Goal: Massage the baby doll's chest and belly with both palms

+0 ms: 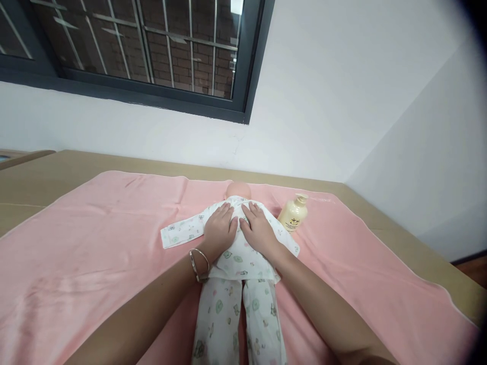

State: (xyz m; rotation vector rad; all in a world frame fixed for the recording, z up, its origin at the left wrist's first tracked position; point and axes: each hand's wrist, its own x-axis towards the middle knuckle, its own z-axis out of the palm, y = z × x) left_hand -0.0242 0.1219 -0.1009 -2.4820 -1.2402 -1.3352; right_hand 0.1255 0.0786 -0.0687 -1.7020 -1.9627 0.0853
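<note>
A baby doll (238,190) lies stretched out on a pink blanket (114,238), its head toward the wall. It wears a white printed top (239,261) and matching printed trousers (222,309). My left hand (221,226) rests flat on the left side of the doll's upper body, fingers extended. On the right side, my right hand (258,226) lies flat too, its thumb close to the left one. Neither hand grips anything. The doll's face does not show. A bangle (198,264) circles my left wrist.
A cream pump bottle (294,213) is on the blanket just right of the doll, near its sleeve. Around the blanket shows a tan surface (34,185). Behind it rise a white wall (304,101) and a dark-framed window (152,56) with bars.
</note>
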